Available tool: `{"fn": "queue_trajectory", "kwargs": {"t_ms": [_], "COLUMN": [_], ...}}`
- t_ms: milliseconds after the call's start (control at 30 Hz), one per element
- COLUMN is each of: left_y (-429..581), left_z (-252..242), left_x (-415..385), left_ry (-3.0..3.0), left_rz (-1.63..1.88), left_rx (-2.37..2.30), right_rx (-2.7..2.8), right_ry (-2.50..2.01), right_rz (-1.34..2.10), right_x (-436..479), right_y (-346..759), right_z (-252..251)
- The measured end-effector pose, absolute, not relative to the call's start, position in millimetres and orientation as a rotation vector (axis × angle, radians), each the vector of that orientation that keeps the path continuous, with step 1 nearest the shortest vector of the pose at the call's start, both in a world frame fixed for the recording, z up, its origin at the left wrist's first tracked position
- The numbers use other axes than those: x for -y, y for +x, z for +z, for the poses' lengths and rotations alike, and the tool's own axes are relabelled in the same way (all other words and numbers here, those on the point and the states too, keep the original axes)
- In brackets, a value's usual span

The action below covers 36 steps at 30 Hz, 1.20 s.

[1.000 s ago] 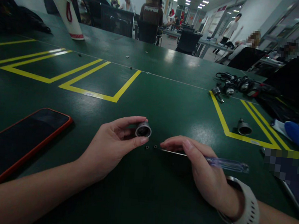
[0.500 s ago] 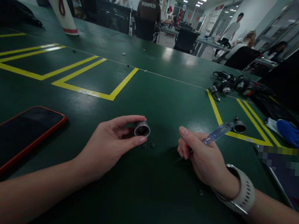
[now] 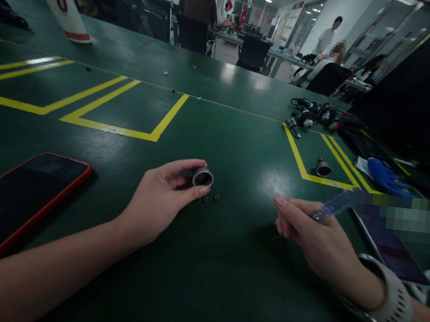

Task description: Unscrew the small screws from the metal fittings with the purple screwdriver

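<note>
My left hand [image 3: 161, 199] pinches a short metal cylinder [image 3: 202, 176] between thumb and fingers, its round open end facing me. Just below that cylinder, two tiny ring-shaped metal pieces, a left one [image 3: 205, 199] and a right one [image 3: 216, 197], lie on the green table [image 3: 239, 148]. My right hand [image 3: 308, 227] is closed around a screwdriver [image 3: 333, 206] with a clear bluish handle that sticks out behind the hand. Its shaft is mostly hidden by my fingers, and the tip is hard to make out. A wide air gap separates the two hands.
A phone in an orange case [image 3: 38, 199] lies at left. Another metal cylinder [image 3: 323, 167] stands inside yellow tape at right. Beyond are metal parts with cables [image 3: 312, 115], a blue glove [image 3: 386, 176] and a dark tablet-like device [image 3: 394, 246]. A white cup [image 3: 62, 6] stands far left.
My right hand has moved right and toward me with the screwdriver. My left hand keeps its grip on the cylinder. The whole view has shifted slightly.
</note>
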<state>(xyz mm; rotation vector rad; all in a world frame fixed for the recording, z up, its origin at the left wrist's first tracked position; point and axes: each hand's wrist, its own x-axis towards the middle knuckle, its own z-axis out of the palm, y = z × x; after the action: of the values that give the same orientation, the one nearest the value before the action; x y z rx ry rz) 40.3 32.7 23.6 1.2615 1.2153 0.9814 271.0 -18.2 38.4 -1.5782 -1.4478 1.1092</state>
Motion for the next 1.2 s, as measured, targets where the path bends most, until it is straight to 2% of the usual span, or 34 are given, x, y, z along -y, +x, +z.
{"fn": "queue_trajectory", "kwargs": {"t_ms": [400,600,733,1000,1100,1200], "left_y": [43.6,42.4,42.2,37.8,38.6,40.3], "left_z": [29.9,27.5,27.2,20.6,21.1,22.4], "left_x": [-30.3,-31.1,-30.9,-33.3,-33.3,-33.1], "left_ry": [1.231,1.251,1.249,1.197,1.170,1.144], "left_rz": [0.970,0.968,0.969,1.035,1.080,1.089], "left_rx": [-1.232,-1.219,-1.228,-1.160,-1.140,-1.161], "right_rx": [1.237,1.428,1.494,0.974,1.131,1.510], "right_ry": [-1.552,-1.687,-1.741,-1.252,-1.089,-0.972], "right_rz": [1.040,0.907,0.980,1.426,1.388,1.168], "right_x": [39.9,37.7,30.6,1.7,-13.2,-23.7], "right_y": [288.6,278.1,275.8,256.0,237.4,222.0], "right_z": [13.0,26.9,33.4,32.5,35.6,38.0]}}
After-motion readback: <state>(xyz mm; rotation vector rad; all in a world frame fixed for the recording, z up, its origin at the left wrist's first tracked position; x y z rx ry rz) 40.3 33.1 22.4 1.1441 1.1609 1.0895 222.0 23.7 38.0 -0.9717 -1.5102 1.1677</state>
